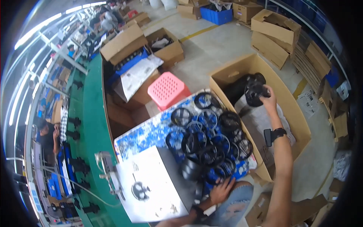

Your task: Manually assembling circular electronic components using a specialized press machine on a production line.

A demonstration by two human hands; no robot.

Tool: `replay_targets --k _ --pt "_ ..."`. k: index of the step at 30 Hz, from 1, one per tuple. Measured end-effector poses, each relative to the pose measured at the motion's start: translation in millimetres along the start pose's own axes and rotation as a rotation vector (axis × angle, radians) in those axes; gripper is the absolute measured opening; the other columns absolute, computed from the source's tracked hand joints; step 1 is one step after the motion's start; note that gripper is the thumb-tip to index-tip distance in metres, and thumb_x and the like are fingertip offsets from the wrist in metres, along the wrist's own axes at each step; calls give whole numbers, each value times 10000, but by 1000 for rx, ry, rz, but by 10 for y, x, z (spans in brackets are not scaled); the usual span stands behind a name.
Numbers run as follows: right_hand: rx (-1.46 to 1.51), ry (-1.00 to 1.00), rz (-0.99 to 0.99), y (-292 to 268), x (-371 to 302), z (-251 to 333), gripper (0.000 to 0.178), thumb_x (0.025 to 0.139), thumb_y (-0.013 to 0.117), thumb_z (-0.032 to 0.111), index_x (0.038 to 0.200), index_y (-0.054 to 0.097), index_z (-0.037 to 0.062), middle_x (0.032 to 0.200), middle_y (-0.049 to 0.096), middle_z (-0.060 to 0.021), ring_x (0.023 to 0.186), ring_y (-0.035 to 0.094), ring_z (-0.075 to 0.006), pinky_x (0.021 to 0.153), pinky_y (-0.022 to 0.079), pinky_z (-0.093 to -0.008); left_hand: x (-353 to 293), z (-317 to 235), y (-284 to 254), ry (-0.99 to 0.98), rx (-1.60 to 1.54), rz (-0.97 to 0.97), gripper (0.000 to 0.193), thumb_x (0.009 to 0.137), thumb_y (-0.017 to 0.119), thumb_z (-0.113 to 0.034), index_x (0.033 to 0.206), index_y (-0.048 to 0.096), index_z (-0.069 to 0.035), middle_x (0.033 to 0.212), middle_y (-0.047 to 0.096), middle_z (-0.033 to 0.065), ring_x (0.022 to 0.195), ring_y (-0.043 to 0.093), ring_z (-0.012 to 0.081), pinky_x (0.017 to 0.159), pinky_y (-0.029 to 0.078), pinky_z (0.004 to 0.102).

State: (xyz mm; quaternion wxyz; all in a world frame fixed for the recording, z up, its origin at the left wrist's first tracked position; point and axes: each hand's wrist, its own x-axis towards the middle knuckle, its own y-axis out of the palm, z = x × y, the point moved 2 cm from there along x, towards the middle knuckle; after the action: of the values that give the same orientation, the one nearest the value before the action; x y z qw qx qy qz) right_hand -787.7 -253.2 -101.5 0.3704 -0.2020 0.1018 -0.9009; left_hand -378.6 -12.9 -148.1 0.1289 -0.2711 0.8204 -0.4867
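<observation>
My right hand (pixel 269 101) reaches into a long cardboard box (pixel 298 130) on the right, its fingers closed on a black round plastic part (pixel 255 94). Other black parts (pixel 242 84) lie beside it in the box, next to a pale sheet (pixel 261 125). My left hand (pixel 222 191) rests at the near edge of a blue-and-white worktop, fingers stretched out, close to several black plastic rings (pixel 210 154). The rings lie heaped on the worktop's right half. A dark cylindrical part (pixel 191 169) stands at the left of the heap.
A metal box-shaped fixture (pixel 151 185) with a clamp (pixel 109 172) stands at the left. Behind the worktop are a pink stool (pixel 168 89) and open cartons (pixel 126 43). A green conveyor (pixel 92 132) runs along the left, with a person (pixel 48 138) across it.
</observation>
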Motion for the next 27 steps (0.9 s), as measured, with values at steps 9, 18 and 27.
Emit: replay_targets --k 9,18,27 --pt "1048 547 317 314 -1596 1639 466 842 560 92 1293 493 -6 1241 585 -114 1146 562 -234 1003 428 -365 -28 6 -48 16 -4 -145 808 733 667 -257 1443 333 -61 1474 338 191 1221 480 315 1071 304 468" --pt "1158 648 619 870 -2697 1895 689 749 701 201 1382 433 141 1377 482 -80 1284 437 -292 1048 354 -527 -82 21 -18 2 -386 -251 502 663 642 -91 1154 576 -11 1387 441 222 1308 390 391 1108 294 455" --pt "1170 557 571 335 -2861 2022 585 811 649 162 1354 443 91 1329 513 -111 1239 488 -291 1036 402 -489 -419 -41 -168 32 -568 -271 317 704 560 -58 1005 641 2 1111 632 186 1159 537 373 1003 429 418"
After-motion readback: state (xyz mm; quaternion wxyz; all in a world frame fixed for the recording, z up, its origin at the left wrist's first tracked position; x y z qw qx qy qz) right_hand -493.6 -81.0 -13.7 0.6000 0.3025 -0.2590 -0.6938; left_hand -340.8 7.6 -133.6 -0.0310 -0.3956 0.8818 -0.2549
